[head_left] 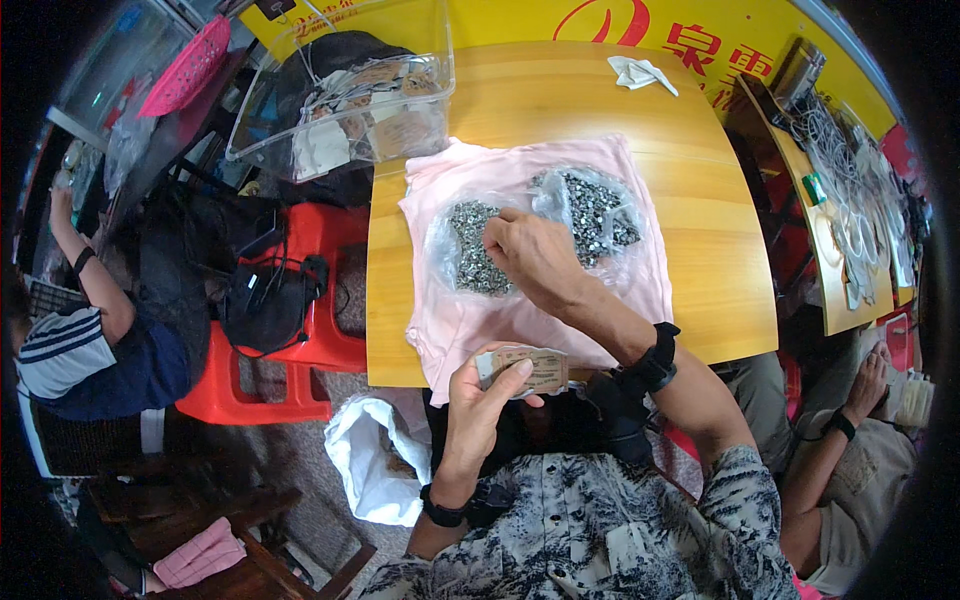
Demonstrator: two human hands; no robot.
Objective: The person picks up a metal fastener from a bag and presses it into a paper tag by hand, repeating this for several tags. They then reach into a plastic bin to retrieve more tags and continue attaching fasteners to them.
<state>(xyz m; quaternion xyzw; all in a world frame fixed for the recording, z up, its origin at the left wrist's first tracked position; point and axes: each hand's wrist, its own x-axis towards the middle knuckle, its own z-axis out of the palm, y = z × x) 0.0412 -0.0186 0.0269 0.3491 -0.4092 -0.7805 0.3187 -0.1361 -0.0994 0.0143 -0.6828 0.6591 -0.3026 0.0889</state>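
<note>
My left hand [478, 412] is closed round a small stack of printed cardboard cards [545, 372], with the thumb lying across the top one. It is just off the near edge of the table. My right hand [535, 255] reaches over a pile of small shiny metal pieces [470, 235] in a clear plastic bag, its fingers bent and pinched together. Whatever lies between those fingertips is hidden. Right of it a second clear bag holds more small metal pieces [600, 215], darker in tone. Both bags rest on a pink cloth [640, 290].
The cloth covers part of a wooden table [715, 250], where a white tissue [642, 75] lies at the far side. A clear bin [440, 120] of cards stands at the far left. Red stools [335, 345] and a white sack [370, 490] are left of me. Other people sit on both sides.
</note>
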